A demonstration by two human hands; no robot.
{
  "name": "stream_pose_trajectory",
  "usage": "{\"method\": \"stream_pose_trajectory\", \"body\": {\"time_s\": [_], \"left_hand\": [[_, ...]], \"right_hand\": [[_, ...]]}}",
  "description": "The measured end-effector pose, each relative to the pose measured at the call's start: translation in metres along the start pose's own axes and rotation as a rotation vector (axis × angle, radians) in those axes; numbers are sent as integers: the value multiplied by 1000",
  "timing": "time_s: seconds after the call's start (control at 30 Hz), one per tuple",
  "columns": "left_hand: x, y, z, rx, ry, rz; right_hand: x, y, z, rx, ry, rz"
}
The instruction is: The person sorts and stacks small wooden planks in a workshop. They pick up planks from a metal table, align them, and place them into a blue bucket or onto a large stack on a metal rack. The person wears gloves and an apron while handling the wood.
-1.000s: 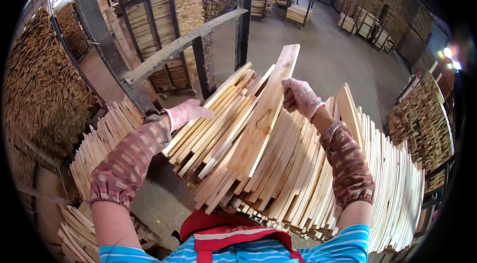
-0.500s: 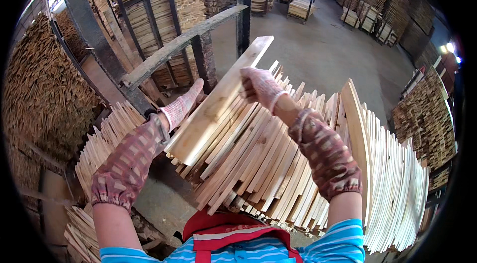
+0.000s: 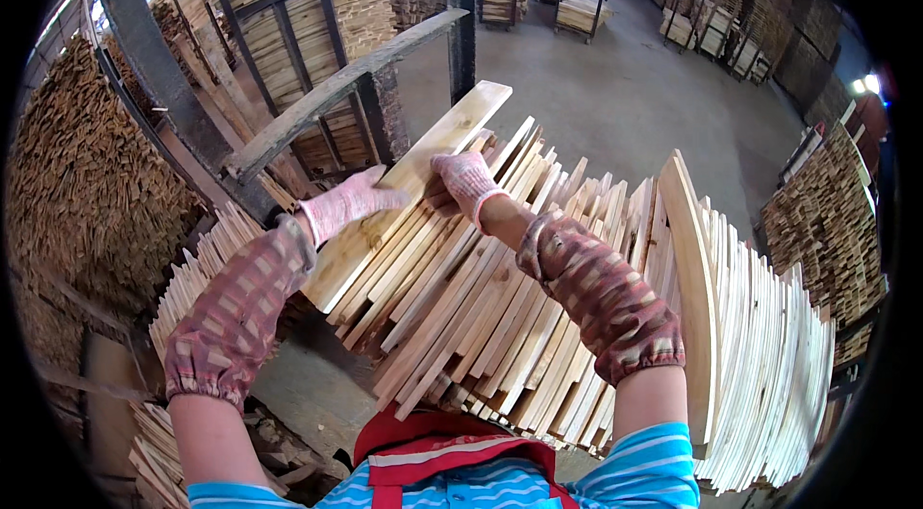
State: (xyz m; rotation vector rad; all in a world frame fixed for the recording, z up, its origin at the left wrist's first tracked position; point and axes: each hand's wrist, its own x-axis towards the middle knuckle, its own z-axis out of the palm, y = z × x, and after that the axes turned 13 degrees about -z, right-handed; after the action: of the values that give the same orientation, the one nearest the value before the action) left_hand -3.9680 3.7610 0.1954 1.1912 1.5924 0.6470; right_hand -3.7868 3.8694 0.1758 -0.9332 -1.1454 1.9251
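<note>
A wide pale board [image 3: 423, 166] lies slanted along the left edge of a pile of thin wooden strips [image 3: 490, 297]. My left hand [image 3: 351, 205], in a pinkish knitted glove, rests across the board with its fingers stretched out. At the board's right edge is my right hand [image 3: 471, 184], gloved alike. Its fingers are curled against that edge, and their tips are partly hidden. Checked sleeve covers reach over both forearms.
A curved board [image 3: 690, 288] stands on edge between the strips and a row of paler strips [image 3: 764, 365] on the right. A dark metal frame [image 3: 356, 76] rises at the left. Stacked wood [image 3: 91, 163] and loaded racks [image 3: 582, 14] stand farther off.
The wide board has shifted slightly left and toward me. My left hand has moved right, onto the board's face. My right hand has moved left and slightly down, against the board's edge.
</note>
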Motion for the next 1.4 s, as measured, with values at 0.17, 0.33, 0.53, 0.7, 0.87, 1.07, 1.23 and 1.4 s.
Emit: {"method": "stream_pose_trajectory", "body": {"time_s": [0.17,0.33,0.53,0.7,0.87,1.07,1.23,1.4], "left_hand": [[6,-9,12,390,255,-67],[-14,-3,4,-138,41,-138],[-32,13,13,-319,119,-318],[-20,-6,18,-339,-94,-226],[-29,-15,5,-232,33,-384],[-11,-24,12,-282,21,-313],[-17,-23,18,-306,-64,-145],[-11,-24,9,-127,-70,-209]], "right_hand": [[-10,-7,-4,-62,-3,-34],[-5,-4,-21,-414,-112,-298],[50,-25,-84,-624,248,-713],[101,-24,-104,-1120,66,-774],[111,-21,-85,-823,-182,-417],[78,-46,-84,-853,-136,-430],[61,-59,-67,-1301,234,-913],[110,-52,-74,-570,389,-675]]}}
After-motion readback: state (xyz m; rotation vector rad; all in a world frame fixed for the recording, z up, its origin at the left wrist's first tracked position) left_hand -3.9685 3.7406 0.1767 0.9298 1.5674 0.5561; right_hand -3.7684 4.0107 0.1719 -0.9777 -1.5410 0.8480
